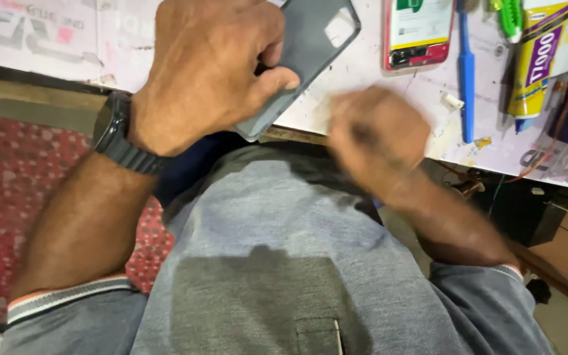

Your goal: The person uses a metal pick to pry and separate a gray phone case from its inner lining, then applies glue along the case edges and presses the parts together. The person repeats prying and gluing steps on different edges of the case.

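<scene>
- Nearest: grey polo shirt [277,263] w/ small chest pocket fills lower centre; striped sleeve cuffs at both lower corners.
- L forearm crosses from lower left; black wristwatch [118,135] on wrist.
- Red patterned floor mat [8,197] below L arm, left of frame.
- Left hand [208,62] above tabletop edge, fingers curled, thumb pressed on face of dark grey phone case [307,56]; firm grip along lower left side of case.
- Phone case held tilted, long axis lower left to upper right, camera cutout at upper right corner; lower end overhangs tabletop edge, upper end over tabletop.
- Right hand [376,135] just right of case, at tabletop edge, motion-blurred; looks loosely curled, but spread vs pinched: cannot tell. Contact w/ case not visible; appears apart.
- Tabletop [363,79] white, worn, stained, printed sheets on it.
- Farther, upper right of tabletop: red-framed phone [419,33] lying flat, partly cut off by top of frame.
- Blue slim tool [466,72] just right of phone, lengthwise toward viewer.
- Small white piece [453,101] beside blue tool.
- Green-handled tool [511,16] at top edge, partly cropped.
- Yellow glue tube [537,59] w/ purple label, blue tip, near right edge.
- Dark cloth at far right edge; wires under tabletop, right side, unclear.
</scene>
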